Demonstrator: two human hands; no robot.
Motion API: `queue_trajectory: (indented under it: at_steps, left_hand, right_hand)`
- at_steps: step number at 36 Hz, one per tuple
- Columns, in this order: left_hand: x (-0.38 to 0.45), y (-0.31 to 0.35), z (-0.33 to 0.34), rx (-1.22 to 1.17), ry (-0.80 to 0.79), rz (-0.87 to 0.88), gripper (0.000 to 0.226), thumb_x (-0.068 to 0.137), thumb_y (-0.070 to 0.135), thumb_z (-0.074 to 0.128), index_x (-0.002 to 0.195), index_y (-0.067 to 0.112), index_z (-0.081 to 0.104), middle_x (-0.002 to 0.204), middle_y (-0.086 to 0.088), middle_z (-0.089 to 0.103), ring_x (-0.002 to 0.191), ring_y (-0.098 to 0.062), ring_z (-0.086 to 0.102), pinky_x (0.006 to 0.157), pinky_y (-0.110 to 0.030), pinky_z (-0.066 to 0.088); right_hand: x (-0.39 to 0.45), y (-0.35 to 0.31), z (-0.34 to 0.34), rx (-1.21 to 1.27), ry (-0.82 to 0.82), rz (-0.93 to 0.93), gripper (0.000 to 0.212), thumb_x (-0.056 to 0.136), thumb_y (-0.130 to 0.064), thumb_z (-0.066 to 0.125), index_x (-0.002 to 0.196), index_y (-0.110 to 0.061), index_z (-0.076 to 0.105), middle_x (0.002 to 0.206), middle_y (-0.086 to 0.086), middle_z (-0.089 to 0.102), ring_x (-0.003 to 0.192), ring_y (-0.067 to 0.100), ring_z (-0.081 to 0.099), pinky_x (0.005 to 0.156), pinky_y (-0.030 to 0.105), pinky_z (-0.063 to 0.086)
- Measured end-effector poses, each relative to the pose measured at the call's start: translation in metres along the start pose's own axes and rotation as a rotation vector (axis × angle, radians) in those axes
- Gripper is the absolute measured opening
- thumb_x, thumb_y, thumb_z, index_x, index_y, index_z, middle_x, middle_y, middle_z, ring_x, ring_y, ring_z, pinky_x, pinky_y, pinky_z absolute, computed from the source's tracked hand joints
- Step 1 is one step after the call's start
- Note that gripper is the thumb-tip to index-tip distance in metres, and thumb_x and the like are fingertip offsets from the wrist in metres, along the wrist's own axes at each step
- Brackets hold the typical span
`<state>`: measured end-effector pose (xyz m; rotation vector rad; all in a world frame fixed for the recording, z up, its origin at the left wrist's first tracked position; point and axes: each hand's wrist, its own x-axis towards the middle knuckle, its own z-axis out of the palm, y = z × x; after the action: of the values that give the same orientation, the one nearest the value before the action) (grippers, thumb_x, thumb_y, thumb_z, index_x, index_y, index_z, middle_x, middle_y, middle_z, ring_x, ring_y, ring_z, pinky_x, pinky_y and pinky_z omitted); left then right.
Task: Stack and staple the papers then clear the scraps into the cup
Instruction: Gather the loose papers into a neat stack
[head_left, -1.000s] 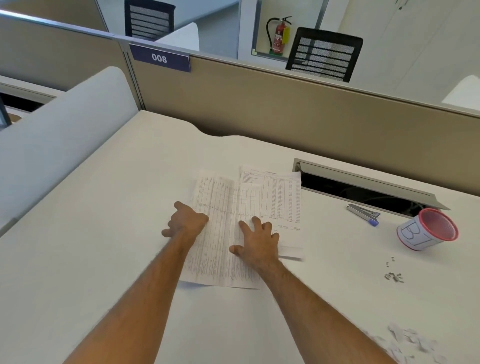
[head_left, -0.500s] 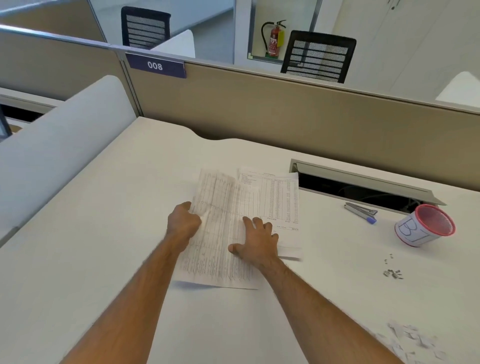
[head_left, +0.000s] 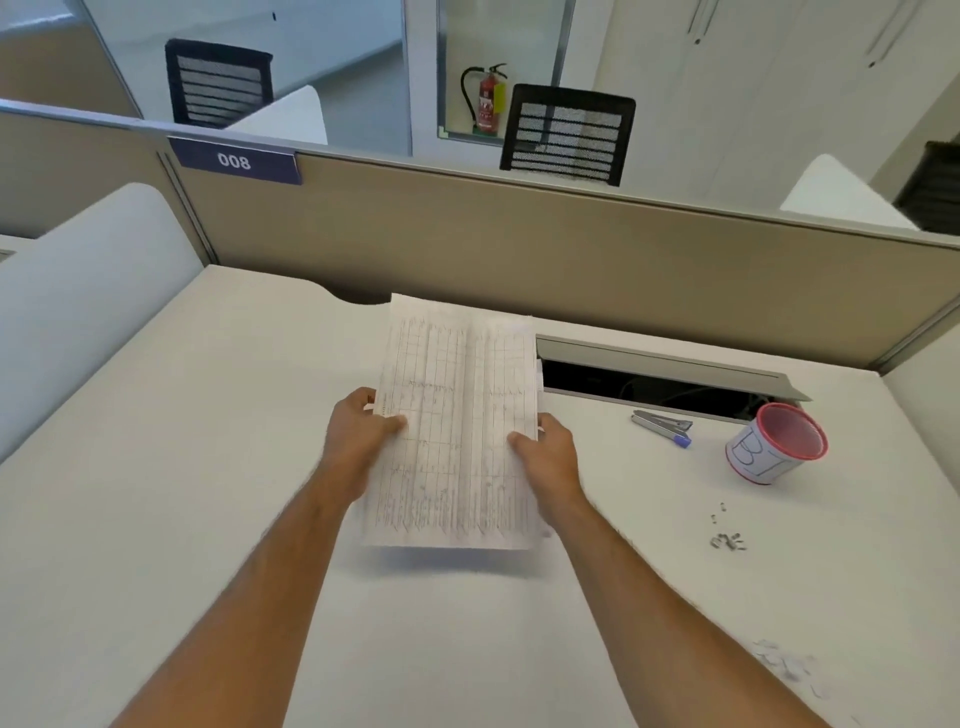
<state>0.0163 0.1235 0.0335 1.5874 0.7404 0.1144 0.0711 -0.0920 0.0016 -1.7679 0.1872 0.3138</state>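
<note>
Paper sheets (head_left: 457, 415) (stacked), left hand (head_left: 358, 441), right hand (head_left: 550, 457) gripping edges

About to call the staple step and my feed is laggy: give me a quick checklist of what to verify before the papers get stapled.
1. Papers held on both sides by left hand and right hand: ok.
2. Sheet edges squared: not ok, a second sheet peeks out along the right edge.
3. Stapler lying free on the desk, right of the papers: ok.
4. A hand free for the stapler: not ok, both hold the papers.
5. Stapler loaded: cannot tell.
6. Cup mouth open, for the scraps: ok.
</note>
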Motion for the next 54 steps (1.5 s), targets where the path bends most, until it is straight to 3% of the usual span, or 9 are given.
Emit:
queue_trajectory:
  at_steps: [6, 10, 14, 22, 28, 34, 45, 50, 54]
  left_hand:
    - [0.007, -0.002, 0.040, 0.164, 0.011, 0.064, 0.031, 0.087, 0.005, 0.066, 0.117, 0.012, 0.059, 0.115, -0.004, 0.070, 0.094, -0.027, 0.072, 0.079, -0.041, 0.061]
    - [0.011, -0.008, 0.061, 0.313, 0.041, 0.126, 0.027, 0.091, 0.005, 0.061, 0.118, 0.008, 0.059, 0.112, -0.001, 0.066, 0.088, -0.020, 0.064, 0.066, -0.021, 0.050]
    - [0.020, -0.015, 0.072, 0.402, 0.096, 0.132, 0.028, 0.091, 0.000, 0.055, 0.119, 0.005, 0.059, 0.116, -0.009, 0.068, 0.087, -0.020, 0.060, 0.073, -0.027, 0.050]
    - [0.034, -0.034, 0.078, 0.510, 0.131, 0.156, 0.033, 0.091, -0.005, 0.051, 0.124, 0.003, 0.053, 0.116, -0.015, 0.067, 0.093, -0.029, 0.066, 0.077, -0.033, 0.057]
    - [0.042, -0.049, 0.077, 0.769, 0.154, 0.089, 0.043, 0.088, 0.013, 0.064, 0.127, 0.001, 0.052, 0.131, -0.021, 0.049, 0.119, -0.037, 0.044, 0.096, -0.047, 0.046]
    - [0.037, -0.051, 0.087, 0.841, 0.126, 0.030, 0.044, 0.088, 0.025, 0.065, 0.123, 0.002, 0.051, 0.132, -0.019, 0.048, 0.121, -0.036, 0.044, 0.100, -0.047, 0.042]
    - [0.038, -0.024, 0.096, 0.645, 0.140, -0.219, 0.070, 0.080, 0.036, 0.075, 0.132, 0.006, 0.039, 0.129, -0.016, 0.054, 0.119, -0.036, 0.054, 0.098, -0.050, 0.044]
    - [0.046, -0.028, 0.089, 0.471, 0.141, -0.297, 0.066, 0.067, 0.042, 0.078, 0.117, 0.008, 0.051, 0.105, -0.007, 0.065, 0.105, -0.035, 0.061, 0.097, -0.049, 0.048]
    - [0.047, -0.030, 0.081, 0.335, 0.106, -0.238, 0.020, 0.074, 0.027, 0.073, 0.084, 0.015, 0.060, 0.087, -0.005, 0.068, 0.090, -0.032, 0.066, 0.092, -0.054, 0.052]
  right_hand:
    - [0.019, -0.005, -0.022, -0.172, 0.104, -0.014, 0.021, 0.094, -0.008, 0.057, 0.114, -0.010, 0.063, 0.107, 0.002, 0.068, 0.084, 0.013, 0.063, 0.061, 0.017, 0.047]
    - [0.030, 0.000, -0.028, -0.268, 0.122, 0.004, 0.015, 0.093, -0.006, 0.058, 0.107, -0.009, 0.062, 0.105, 0.004, 0.068, 0.076, 0.009, 0.060, 0.055, 0.015, 0.044]
    - [0.039, 0.004, -0.026, -0.333, 0.115, 0.028, 0.011, 0.093, -0.007, 0.058, 0.103, -0.009, 0.061, 0.104, 0.003, 0.067, 0.078, 0.014, 0.062, 0.052, 0.014, 0.043]
    - [0.050, 0.015, -0.016, -0.490, 0.109, 0.065, 0.026, 0.093, -0.008, 0.063, 0.117, -0.007, 0.056, 0.115, 0.008, 0.064, 0.090, 0.019, 0.060, 0.058, 0.019, 0.046]
    - [0.047, 0.029, -0.010, -0.834, 0.069, -0.036, 0.070, 0.084, -0.029, 0.075, 0.143, -0.015, 0.041, 0.139, 0.008, 0.044, 0.128, 0.026, 0.040, 0.098, 0.037, 0.046]
    - [0.042, 0.042, -0.013, -1.048, 0.002, -0.135, 0.061, 0.092, -0.046, 0.063, 0.144, -0.018, 0.045, 0.154, 0.003, 0.035, 0.134, 0.026, 0.034, 0.104, 0.040, 0.039]
    - [0.037, 0.038, -0.014, -1.165, -0.048, -0.162, 0.059, 0.099, -0.045, 0.053, 0.149, -0.018, 0.038, 0.154, 0.004, 0.036, 0.136, 0.027, 0.033, 0.106, 0.043, 0.038]
    - [0.037, 0.037, -0.013, -1.196, -0.050, -0.168, 0.058, 0.100, -0.045, 0.051, 0.149, -0.017, 0.037, 0.153, 0.005, 0.036, 0.135, 0.027, 0.034, 0.106, 0.043, 0.038]
    - [0.037, 0.039, -0.013, -1.199, -0.058, -0.155, 0.060, 0.100, -0.046, 0.051, 0.151, -0.018, 0.036, 0.154, 0.004, 0.035, 0.137, 0.027, 0.033, 0.107, 0.044, 0.038]
